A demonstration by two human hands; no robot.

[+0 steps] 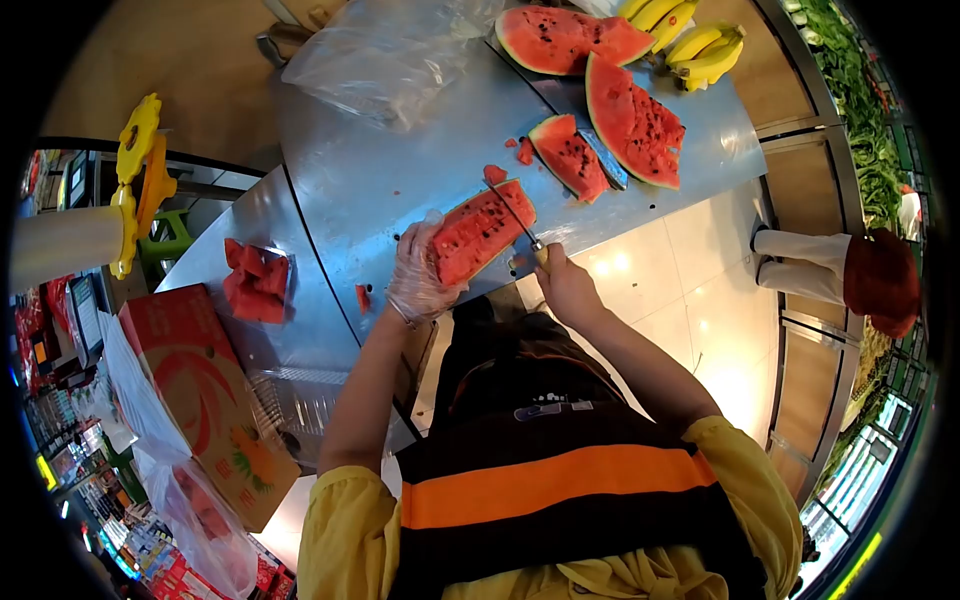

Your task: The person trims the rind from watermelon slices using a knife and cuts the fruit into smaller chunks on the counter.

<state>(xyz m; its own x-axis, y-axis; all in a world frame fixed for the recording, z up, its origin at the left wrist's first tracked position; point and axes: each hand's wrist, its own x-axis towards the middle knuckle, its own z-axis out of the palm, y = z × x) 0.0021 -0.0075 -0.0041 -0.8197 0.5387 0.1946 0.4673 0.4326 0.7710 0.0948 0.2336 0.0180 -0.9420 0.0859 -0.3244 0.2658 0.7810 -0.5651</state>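
My left hand (412, 272), in a clear plastic glove, grips the left end of a long slab of watermelon (470, 243) lying on the metal table. My right hand (572, 290) is bare and closed around the light-coloured handle of a knife (540, 250). The knife's thin blade crosses the slab near its right end. Small red scraps (495, 174) lie just beyond the blade. Farther right sits a smaller watermelon piece (567, 160), beside a blue flat object (604, 160) whose kind I cannot make out.
Large watermelon pieces (635, 125) and bananas (708, 55) occupy the far right of the metal table (345, 190). A clear plastic bag (385, 60) lies at the back. Left are a tray of cut watermelon (257, 285), clear plastic containers (300, 400) and a cardboard box (195, 380). Another person (830, 260) stands right.
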